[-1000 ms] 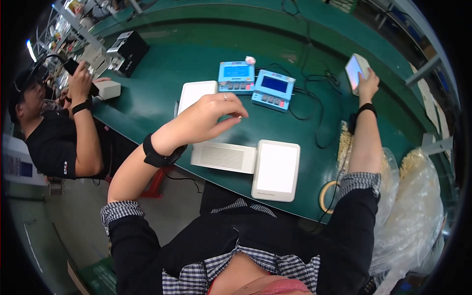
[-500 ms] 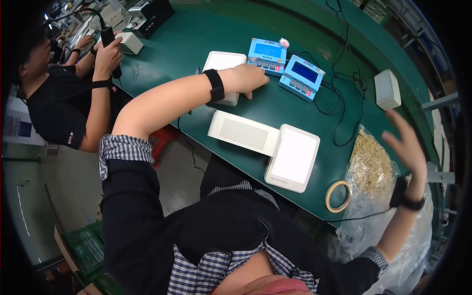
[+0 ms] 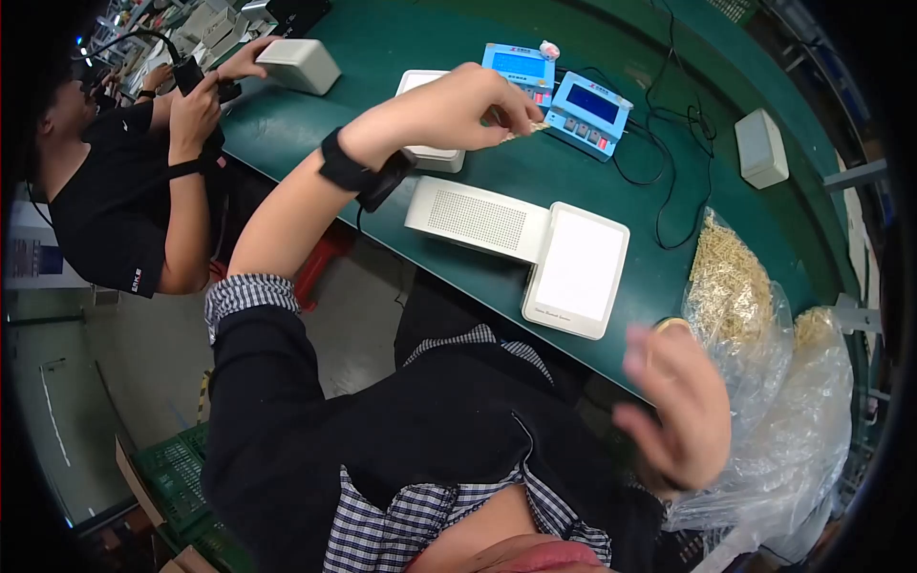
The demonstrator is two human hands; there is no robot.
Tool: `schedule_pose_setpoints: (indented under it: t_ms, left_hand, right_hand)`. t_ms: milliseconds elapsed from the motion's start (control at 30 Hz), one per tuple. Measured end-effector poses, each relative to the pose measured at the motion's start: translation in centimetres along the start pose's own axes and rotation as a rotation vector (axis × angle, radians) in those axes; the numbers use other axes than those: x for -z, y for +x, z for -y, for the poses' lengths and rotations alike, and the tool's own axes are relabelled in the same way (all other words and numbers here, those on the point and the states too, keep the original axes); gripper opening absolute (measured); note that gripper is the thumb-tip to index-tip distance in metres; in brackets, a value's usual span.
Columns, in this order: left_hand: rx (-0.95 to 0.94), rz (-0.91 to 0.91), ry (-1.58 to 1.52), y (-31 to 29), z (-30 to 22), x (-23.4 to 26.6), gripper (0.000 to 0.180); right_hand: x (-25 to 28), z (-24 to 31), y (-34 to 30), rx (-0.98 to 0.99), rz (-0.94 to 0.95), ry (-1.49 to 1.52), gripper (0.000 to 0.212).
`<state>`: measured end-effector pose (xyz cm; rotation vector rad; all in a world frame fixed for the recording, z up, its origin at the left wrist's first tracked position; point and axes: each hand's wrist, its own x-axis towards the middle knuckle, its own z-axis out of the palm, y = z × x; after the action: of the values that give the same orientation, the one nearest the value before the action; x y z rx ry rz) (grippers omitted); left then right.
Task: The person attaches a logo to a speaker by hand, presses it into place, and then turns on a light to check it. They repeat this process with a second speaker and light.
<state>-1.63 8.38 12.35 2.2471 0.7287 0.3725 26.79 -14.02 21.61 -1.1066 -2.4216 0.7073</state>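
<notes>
My left hand (image 3: 475, 113) is held above the table, fingers pinched around a few small gold-coloured pieces (image 3: 524, 130), too small to name. Behind that hand, a white box-shaped device (image 3: 437, 159) is partly hidden. Just past the fingertips stand two light-blue counter boxes with screens, the left one (image 3: 517, 65) and the right one (image 3: 589, 112). My right hand (image 3: 683, 409) is blurred at the table's near edge, fingers apart and nothing seen in them. It partly covers a roll of tape (image 3: 672, 326).
A white device with a perforated arm (image 3: 479, 221) and a bright flat panel (image 3: 577, 263) lies centrally. Clear bags (image 3: 734, 286) of gold-coloured pieces sit at right, below a white box (image 3: 761, 149) and black cables (image 3: 666, 181). At left, a co-worker (image 3: 119, 181) touches another white box (image 3: 299, 67).
My left hand has drawn up off the table, and small gold-coloured pieces now show in its fingers. My right hand has swung nearer and left, from beside the bag to over the tape roll.
</notes>
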Motion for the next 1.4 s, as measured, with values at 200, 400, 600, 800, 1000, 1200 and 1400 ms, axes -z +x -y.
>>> schedule_pose_setpoints:
  t_ms: [200, 400, 600, 800, 1000, 1200, 1400]
  left_hand:
    - [-0.054, 0.000, -0.398, -6.8, -3.7, -1.3, 0.019]
    - [0.199, -0.207, -0.697, -9.3, -3.0, -2.8, 0.016]
    - [0.168, -0.474, -0.664, -11.7, -1.2, -5.0, 0.013]
    - [0.084, -0.743, -0.498, -13.8, -0.2, -7.4, 0.014]
    - [0.070, -0.753, -0.314, -13.7, 0.4, -8.3, 0.019]
    - [0.101, -0.742, -0.353, -13.1, 0.4, -9.3, 0.024]
    - [0.097, -0.718, -0.437, -12.2, 1.0, -10.3, 0.029]
  right_hand:
    - [-8.4, -3.3, 9.6, 0.081, -0.402, -0.032, 0.045]
    - [-13.0, -4.7, 12.0, 0.134, -0.348, 0.099, 0.026]
    - [-14.7, -4.0, 12.7, 0.062, -0.337, 0.103, 0.016]
    - [-15.6, -4.1, 11.9, 0.058, -0.356, 0.064, 0.016]
    - [-16.0, -4.0, 12.1, 0.057, -0.398, -0.003, 0.016]
    - [-15.9, -3.9, 12.0, 0.073, -0.384, -0.011, 0.015]
    - [-15.9, -3.8, 12.2, 0.052, -0.390, -0.018, 0.014]
